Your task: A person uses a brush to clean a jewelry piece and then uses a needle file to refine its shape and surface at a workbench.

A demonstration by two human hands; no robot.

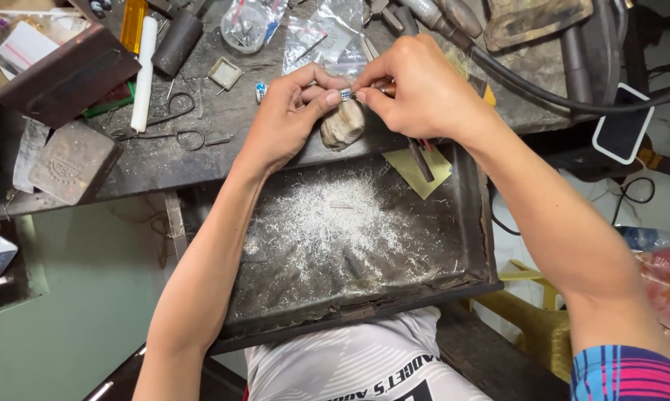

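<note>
The left hand (286,122) pinches a small silver ring (345,93) with blue stones between thumb and fingertips, holding it over a worn wooden peg (342,125) at the bench edge. The right hand (416,93) grips a thin tool (368,92) whose tip meets the ring. The ring is tiny and its detail is hard to make out; fingers hide most of the tool. Below lies a tray (472,245) of metal filings (327,226).

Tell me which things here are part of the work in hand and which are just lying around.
In use:
left hand and right hand, pinching a small ring
thin tool in the right hand
worn peg under the ring
tray with pale filings

Lying about:
scissors
white stick
plastic bags
phone
metal block
</note>
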